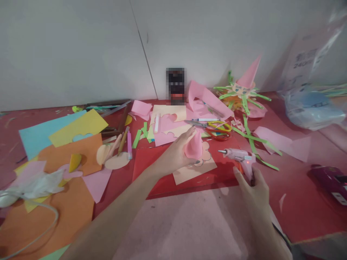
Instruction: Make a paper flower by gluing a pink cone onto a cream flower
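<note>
Here the left hand is curled round a pink paper cone, kept upright over a peach flower cutout on the desk, tip up w/ base down; right hand grips the handle of a glue gun, nozzle aimed twd the cone, scissors just behind

Pink paper cone, pink glue gun

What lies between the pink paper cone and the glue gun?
Head view: a flower-shaped paper cutout beside the pink paper cone, then bare red mat before the glue gun.
</note>
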Demonstrator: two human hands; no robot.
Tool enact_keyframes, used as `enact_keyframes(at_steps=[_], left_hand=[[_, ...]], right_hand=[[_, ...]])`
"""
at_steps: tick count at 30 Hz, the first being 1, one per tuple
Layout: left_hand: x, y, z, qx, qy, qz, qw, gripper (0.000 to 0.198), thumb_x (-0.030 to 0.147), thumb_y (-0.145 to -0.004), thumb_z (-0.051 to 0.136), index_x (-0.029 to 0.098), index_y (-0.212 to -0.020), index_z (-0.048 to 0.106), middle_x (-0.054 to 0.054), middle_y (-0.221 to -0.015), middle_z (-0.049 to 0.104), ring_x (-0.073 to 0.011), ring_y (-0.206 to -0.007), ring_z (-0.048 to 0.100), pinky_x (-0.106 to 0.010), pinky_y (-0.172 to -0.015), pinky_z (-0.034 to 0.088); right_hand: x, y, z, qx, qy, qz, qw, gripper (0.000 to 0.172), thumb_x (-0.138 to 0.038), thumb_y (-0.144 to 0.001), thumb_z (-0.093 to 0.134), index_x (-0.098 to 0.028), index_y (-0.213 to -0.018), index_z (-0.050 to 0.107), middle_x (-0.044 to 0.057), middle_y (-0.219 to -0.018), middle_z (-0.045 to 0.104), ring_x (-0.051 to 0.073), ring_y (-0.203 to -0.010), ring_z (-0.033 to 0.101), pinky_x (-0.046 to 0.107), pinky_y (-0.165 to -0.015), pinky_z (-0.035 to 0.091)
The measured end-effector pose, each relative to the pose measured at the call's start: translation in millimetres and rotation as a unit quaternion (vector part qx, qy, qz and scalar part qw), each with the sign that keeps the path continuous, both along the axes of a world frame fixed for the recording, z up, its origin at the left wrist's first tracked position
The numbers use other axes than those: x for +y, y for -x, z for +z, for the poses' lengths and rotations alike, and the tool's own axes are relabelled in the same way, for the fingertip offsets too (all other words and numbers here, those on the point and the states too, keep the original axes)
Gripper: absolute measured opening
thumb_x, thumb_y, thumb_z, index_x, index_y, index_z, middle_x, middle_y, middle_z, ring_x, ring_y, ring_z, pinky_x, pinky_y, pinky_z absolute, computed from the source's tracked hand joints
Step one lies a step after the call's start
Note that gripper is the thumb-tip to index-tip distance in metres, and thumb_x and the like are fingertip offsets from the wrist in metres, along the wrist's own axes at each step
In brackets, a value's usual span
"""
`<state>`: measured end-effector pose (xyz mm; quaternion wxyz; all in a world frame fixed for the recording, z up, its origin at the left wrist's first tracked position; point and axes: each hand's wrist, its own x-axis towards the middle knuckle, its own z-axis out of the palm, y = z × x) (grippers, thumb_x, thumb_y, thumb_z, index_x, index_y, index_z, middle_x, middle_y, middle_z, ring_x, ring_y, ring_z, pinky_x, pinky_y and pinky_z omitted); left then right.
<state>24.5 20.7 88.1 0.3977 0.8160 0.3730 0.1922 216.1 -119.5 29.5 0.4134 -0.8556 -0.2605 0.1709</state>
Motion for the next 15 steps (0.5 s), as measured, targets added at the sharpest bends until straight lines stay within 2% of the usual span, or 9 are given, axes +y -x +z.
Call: enact_keyframes(at_steps=[3, 6, 10, 13, 15], left_hand=[[7, -8, -14.3, -0.008, 0.025, -0.007, 1.0, 0.091, 0.037, -0.067, 0.066, 0.033, -0.14, 0.012, -0.008, -0.144, 0.027, -0.0264, -0.126, 0.036, -0.042, -0.095, 0.041], [8, -13, -22.8, 0.029, 0.036, 0.011, 0.999, 0.083, 0.034, -0.067, 0.064, 0.033, -0.138, 0.022, -0.011, -0.137, 0.037, -0.0292, -0.117, 0.045, -0.047, -0.088, 0.045], [6, -15, -26.9, 0.036, 0.035, 0.009, 0.999, 0.07, 0.03, -0.067, 0.063, 0.032, -0.132, 0.036, -0.01, -0.126, 0.048, -0.0275, -0.107, 0.051, -0.047, -0.084, 0.046], [3, -16, -27.8, 0.032, 0.011, 0.01, 0.999, 0.068, 0.029, -0.066, 0.065, 0.03, -0.129, 0.039, -0.009, -0.122, 0.051, -0.0274, -0.109, 0.049, -0.046, -0.087, 0.044], [1, -17, -28.1, 0.047, -0.003, 0.039, 0.998, 0.068, 0.031, -0.065, 0.066, 0.03, -0.128, 0.04, -0.008, -0.121, 0.053, -0.0279, -0.112, 0.046, -0.047, -0.089, 0.042]], right_hand=[[0, 0, -1.2, 0.001, 0.005, 0.003, 1.0, 0.053, -0.059, -0.062, 0.06, -0.016, -0.093, 0.057, -0.002, -0.068, 0.051, 0.013, -0.059, 0.042, 0.023, -0.056, 0.034], [0, -1, -4.5, 0.008, -0.003, 0.004, 1.0, 0.053, -0.059, -0.063, 0.059, -0.016, -0.094, 0.057, -0.002, -0.07, 0.052, 0.013, -0.06, 0.042, 0.023, -0.056, 0.033], [-1, -1, -5.8, 0.014, -0.001, 0.004, 1.0, 0.056, -0.059, -0.062, 0.06, -0.016, -0.096, 0.056, -0.001, -0.073, 0.053, 0.013, -0.062, 0.044, 0.023, -0.057, 0.034], [-2, 0, -3.6, 0.014, 0.011, 0.005, 1.0, 0.054, -0.06, -0.062, 0.06, -0.017, -0.096, 0.057, -0.001, -0.073, 0.053, 0.013, -0.061, 0.043, 0.023, -0.057, 0.034], [-1, 1, -1.9, 0.011, 0.019, 0.004, 1.0, 0.054, -0.06, -0.061, 0.06, -0.017, -0.095, 0.057, -0.002, -0.071, 0.052, 0.012, -0.058, 0.042, 0.023, -0.055, 0.034]])
